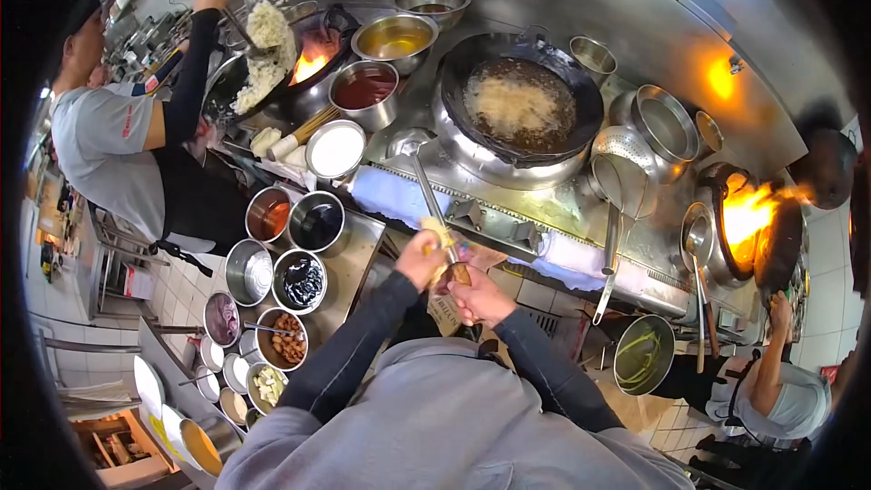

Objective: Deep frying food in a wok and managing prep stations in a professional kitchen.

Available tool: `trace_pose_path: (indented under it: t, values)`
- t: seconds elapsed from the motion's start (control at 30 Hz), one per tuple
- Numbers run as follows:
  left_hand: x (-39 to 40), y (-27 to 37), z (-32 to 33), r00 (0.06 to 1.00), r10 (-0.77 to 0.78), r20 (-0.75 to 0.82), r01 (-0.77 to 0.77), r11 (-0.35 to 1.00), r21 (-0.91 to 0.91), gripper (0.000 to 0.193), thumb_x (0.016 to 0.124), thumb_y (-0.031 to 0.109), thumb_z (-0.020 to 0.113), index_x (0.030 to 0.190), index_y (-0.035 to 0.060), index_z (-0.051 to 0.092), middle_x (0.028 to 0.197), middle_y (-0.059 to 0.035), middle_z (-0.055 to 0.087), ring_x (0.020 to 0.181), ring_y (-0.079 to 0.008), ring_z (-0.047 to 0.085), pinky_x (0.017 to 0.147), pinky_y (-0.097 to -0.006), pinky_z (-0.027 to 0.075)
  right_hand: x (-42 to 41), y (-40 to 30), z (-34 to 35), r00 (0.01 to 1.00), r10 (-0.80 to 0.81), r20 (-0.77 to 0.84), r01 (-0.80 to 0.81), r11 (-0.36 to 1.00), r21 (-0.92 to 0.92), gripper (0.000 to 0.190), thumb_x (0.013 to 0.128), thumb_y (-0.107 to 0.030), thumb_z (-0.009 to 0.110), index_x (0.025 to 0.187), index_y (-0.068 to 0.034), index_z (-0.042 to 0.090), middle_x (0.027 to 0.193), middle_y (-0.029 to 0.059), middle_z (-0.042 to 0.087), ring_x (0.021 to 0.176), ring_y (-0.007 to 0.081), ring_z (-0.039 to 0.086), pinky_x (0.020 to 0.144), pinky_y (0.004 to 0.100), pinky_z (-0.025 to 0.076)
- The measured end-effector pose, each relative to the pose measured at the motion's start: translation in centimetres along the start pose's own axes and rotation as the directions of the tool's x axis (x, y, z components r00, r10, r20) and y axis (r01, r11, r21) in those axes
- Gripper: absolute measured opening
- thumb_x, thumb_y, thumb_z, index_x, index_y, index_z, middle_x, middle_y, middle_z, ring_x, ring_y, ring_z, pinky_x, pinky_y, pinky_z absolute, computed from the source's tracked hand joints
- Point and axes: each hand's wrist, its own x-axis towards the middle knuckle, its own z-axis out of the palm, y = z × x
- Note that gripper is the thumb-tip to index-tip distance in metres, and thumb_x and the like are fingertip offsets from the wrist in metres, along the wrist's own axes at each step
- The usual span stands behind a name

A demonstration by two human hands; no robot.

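Note:
In front of my body, my right hand grips the wooden end of a steel wok ladle. The ladle's bowl lies on the steel range top beside the wok. My left hand is closed around a crumpled yellowish wrap against the ladle's shaft; whether it is cloth or plastic I cannot tell. Beyond my hands, a large black wok sits on a burner. Pale food bubbles in dark oil inside it.
At left, a co-worker tosses rice over flame. Another person holds a wok beside tall flames at right. Sauce pots stand left; a perforated strainer rests right of the wok.

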Motion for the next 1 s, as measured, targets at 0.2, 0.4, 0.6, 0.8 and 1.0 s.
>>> trace_pose_path:
  t: [0.2, 0.4, 0.6, 0.8, 1.0]
  values:
    - [-6.3, 1.2, -10.7, 0.989, -0.065, -0.133, -0.017, 0.844, -0.537, 0.050, 0.077, 0.014, 0.046, 0.125, 0.0062, 0.033, 0.111, -0.0143, 0.047, 0.099, -0.0275, 0.049, 0.088, -0.0367, 0.040, 7.6, 4.7, 3.3, 0.995, 0.070, 0.065, -0.089, 0.936, 0.341, 0.011, 0.088, -0.016, 0.043, 0.089, -0.016, 0.032, 0.059, 0.0004, 0.040, 0.043, 0.0108, 0.042, 0.036, 0.0251, 0.037]
    - [-10.5, 2.1, -13.6, 0.989, -0.115, -0.089, -0.022, 0.489, -0.872, 0.055, 0.085, 0.039, 0.040, 0.127, 0.0040, 0.034, 0.126, -0.0143, 0.041, 0.111, -0.0302, 0.044, 0.093, -0.0431, 0.036, 14.4, 8.3, 8.1, 0.863, 0.472, 0.183, -0.505, 0.822, 0.262, 0.027, 0.088, -0.043, 0.038, 0.104, -0.024, 0.029, 0.083, 0.0037, 0.048, 0.066, 0.0181, 0.054, 0.056, 0.0407, 0.049]
    - [-10.1, 2.7, -11.9, 0.977, -0.161, -0.137, -0.024, 0.558, -0.829, 0.046, 0.079, 0.020, 0.045, 0.122, 0.0029, 0.041, 0.120, -0.0110, 0.048, 0.112, -0.0261, 0.045, 0.098, -0.0378, 0.031, 25.1, 16.8, 11.7, 0.913, -0.069, 0.401, -0.242, 0.701, 0.671, 0.036, 0.085, -0.038, 0.043, 0.105, -0.008, 0.044, 0.100, 0.0109, 0.054, 0.091, 0.0273, 0.054, 0.083, 0.0419, 0.044]
    - [-8.2, 3.7, -9.8, 0.958, -0.282, -0.054, 0.089, 0.471, -0.878, 0.044, 0.075, 0.016, 0.044, 0.117, 0.0024, 0.044, 0.115, -0.0117, 0.051, 0.108, -0.0271, 0.048, 0.095, -0.0398, 0.035, 25.2, 13.6, 6.2, 0.823, -0.228, 0.521, -0.198, 0.744, 0.638, 0.037, 0.087, -0.033, 0.041, 0.102, -0.002, 0.053, 0.101, 0.0126, 0.057, 0.095, 0.0250, 0.055, 0.082, 0.0389, 0.045]
    - [-1.8, -4.0, -9.9, 0.928, -0.364, -0.086, 0.309, 0.875, -0.373, 0.034, 0.077, 0.004, 0.046, 0.111, 0.0037, 0.049, 0.103, -0.0093, 0.055, 0.099, -0.0196, 0.052, 0.085, -0.0293, 0.043, 11.8, 13.4, -6.1, 0.968, 0.250, -0.034, -0.233, 0.936, 0.265, 0.048, 0.086, -0.036, 0.049, 0.124, -0.011, 0.034, 0.108, 0.0141, 0.052, 0.091, 0.0260, 0.057, 0.073, 0.0368, 0.049]
